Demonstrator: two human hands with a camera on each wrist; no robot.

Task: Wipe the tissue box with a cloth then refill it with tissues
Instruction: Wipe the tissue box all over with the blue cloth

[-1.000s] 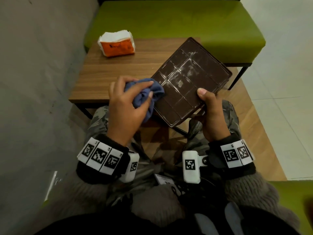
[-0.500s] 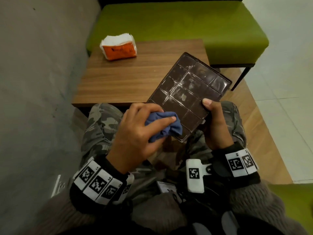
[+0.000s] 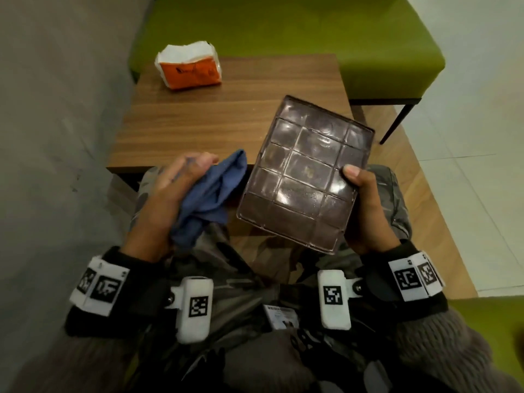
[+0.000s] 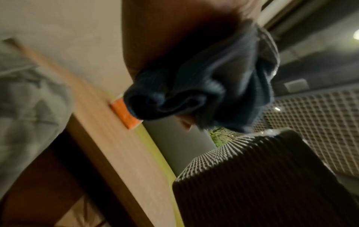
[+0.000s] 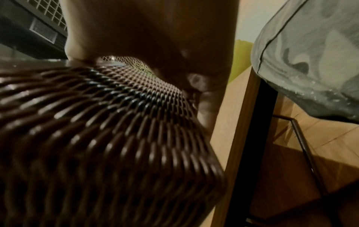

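Note:
The dark brown tissue box (image 3: 306, 171) is held over my lap with its ribbed flat face up; its woven sides show in the wrist views (image 5: 101, 138) (image 4: 262, 176). My right hand (image 3: 365, 205) grips its right edge, thumb on top. My left hand (image 3: 170, 194) holds a crumpled blue cloth (image 3: 212, 194) (image 4: 204, 86) just left of the box, apart from its face. An orange and white pack of tissues (image 3: 188, 65) lies at the far left of the wooden table (image 3: 226, 114).
A green bench (image 3: 283, 29) stands behind the table. A grey wall runs along the left. My camouflage-trousered knees (image 3: 198, 251) sit under the box, and pale floor tiles lie at the right.
The cloth has come off the box's near corner and moved left, away from it. The box has turned more upright and drawn nearer to me. The right hand keeps its grip.

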